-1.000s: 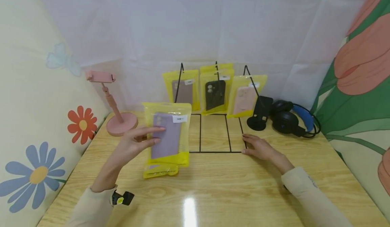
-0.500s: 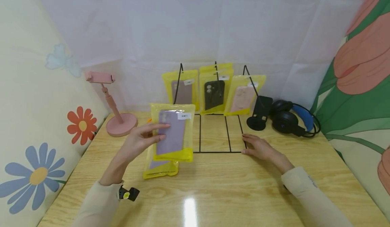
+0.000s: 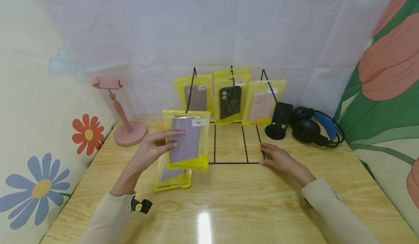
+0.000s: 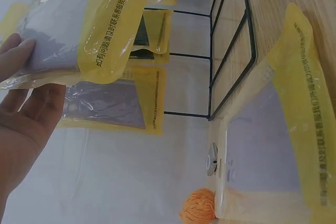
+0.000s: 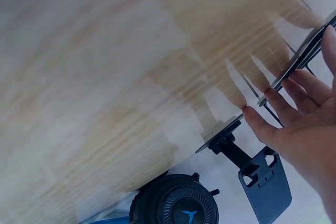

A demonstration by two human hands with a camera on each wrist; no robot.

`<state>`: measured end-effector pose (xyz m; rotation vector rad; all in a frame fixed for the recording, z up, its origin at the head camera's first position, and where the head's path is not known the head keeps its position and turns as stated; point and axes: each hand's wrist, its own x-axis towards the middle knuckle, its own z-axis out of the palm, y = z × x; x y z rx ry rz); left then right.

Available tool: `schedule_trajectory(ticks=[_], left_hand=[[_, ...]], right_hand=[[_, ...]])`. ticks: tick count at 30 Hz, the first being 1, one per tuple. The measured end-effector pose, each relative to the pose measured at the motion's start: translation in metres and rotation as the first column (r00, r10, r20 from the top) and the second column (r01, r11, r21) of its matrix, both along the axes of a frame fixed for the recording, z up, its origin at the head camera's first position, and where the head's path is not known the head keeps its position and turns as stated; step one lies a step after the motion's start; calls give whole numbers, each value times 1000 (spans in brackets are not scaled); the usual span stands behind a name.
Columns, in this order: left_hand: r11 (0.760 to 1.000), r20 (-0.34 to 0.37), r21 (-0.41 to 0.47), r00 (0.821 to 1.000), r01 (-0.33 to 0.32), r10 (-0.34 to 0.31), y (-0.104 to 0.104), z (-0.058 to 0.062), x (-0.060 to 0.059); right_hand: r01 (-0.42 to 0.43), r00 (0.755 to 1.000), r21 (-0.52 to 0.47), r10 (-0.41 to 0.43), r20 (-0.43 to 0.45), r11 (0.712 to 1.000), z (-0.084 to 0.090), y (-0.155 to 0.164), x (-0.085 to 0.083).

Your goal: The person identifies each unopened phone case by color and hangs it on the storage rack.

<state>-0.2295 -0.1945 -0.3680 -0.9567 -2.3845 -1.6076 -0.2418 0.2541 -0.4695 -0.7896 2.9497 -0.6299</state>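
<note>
Yellow plastic wraps the purple phone case packet (image 3: 187, 139) that we hold off the bench (image 3: 229, 200) in our left hand (image 3: 154, 147), fingers across its front and thumb behind, just in front of the black wire rack (image 3: 229, 142). A second yellow packet (image 3: 172, 176) lies flat on the bench directly beneath it. Our right hand (image 3: 278, 158) rests relaxed and holding nothing, fingertips touching the rack's front right corner. Three more packets (image 3: 230, 96) lean upright on the rack's prongs at the back. We judge the slick pouch could slide out of our light hold, since only the fingertips press it. If we push it carelessly toward the prongs, it could knock the leaning packets over or shift the rack under our right hand.
</note>
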Motion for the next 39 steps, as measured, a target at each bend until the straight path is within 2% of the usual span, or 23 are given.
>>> schedule_trajectory(ticks=[6,10,21,33,39], left_hand=[[999,-23,24,999,34,-34,-4,-4,10],[999,-22,20,999,30,-30,-4,-2,12],[998,-30,-13,997,65,-65,1,6,8],[999,11,-13,999,44,-44,-2,3,6],[1000,43,-25,999,17,-16,-3,3,-2]], right_hand=[[-13,1000,2,13,5,1000,0,-1,0],[-4,1000,-5,4,1,1000,2,0,1],[-6,1000,1,6,-2,1000,1,0,1],[-1,1000,-9,1,6,1000,1,0,0],[4,1000,-18,-4,17,1000,3,0,1]])
